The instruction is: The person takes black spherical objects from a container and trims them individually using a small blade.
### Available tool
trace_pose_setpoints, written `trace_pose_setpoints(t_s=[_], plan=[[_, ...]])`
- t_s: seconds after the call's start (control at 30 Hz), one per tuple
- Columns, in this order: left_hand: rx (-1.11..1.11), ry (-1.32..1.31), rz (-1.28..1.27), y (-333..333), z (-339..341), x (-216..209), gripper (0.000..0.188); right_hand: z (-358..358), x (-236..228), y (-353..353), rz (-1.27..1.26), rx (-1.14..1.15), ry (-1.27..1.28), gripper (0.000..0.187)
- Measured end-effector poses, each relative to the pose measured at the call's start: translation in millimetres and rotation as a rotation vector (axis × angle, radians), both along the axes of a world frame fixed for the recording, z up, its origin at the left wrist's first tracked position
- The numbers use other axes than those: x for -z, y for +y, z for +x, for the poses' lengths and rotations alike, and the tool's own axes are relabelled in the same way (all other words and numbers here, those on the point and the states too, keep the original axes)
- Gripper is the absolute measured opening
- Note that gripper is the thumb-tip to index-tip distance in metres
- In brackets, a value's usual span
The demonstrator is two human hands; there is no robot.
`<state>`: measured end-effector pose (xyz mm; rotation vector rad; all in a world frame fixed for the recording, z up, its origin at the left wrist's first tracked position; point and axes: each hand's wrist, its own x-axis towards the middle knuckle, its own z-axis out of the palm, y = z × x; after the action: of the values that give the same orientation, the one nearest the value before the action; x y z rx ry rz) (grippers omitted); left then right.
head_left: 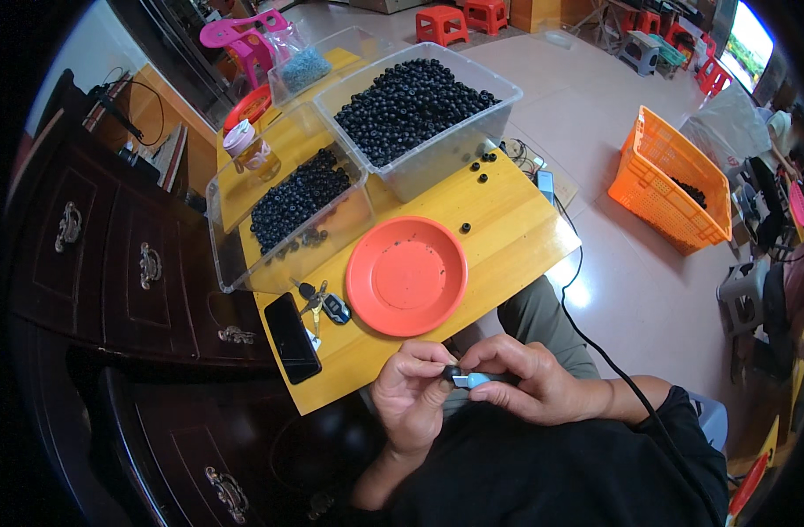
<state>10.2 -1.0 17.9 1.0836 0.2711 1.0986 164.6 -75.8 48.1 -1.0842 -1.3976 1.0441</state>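
My left hand (408, 400) pinches a small round black piece (451, 373) between thumb and fingertips, just past the table's near edge. My right hand (542, 384) is closed around a small utility knife (478, 379) with a light blue and dark handle. Its short blade points left and meets the black piece, or lies very close to it. Beyond both hands, a shallow coral-red plastic bowl (406, 272) sits on the yellow wooden table (498, 233), with a few dark specks in it.
A large clear bin (437, 164) heaped with black pieces and a smaller clear bin (353, 220) stand behind the bowl. Several loose pieces lie at right. A phone (292, 338) and keys (335, 308) lie left; a cable (612, 364) crosses beside my right arm. An orange basket (656, 198) is on the floor.
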Motion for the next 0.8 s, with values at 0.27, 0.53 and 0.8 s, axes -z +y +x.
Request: trace_pose_setpoints(t_s=[0.27,0.53,0.8], plan=[[-0.049,0.072,0.076,-1.6,-3.4,-0.2,0.016,-1.9,-1.7,0.4,0.005,-0.006,0.010,0.024],[0.006,-0.001,-0.068,-5.5,-0.4,-9.0,0.019,-3.5,3.3,-1.7,-0.016,-0.026,0.161,0.023],[-0.010,-0.048,-0.077,-2.8,-0.7,-0.8,0.018,-6.0,-0.9,-0.4,-0.010,-0.007,0.058,0.023]])
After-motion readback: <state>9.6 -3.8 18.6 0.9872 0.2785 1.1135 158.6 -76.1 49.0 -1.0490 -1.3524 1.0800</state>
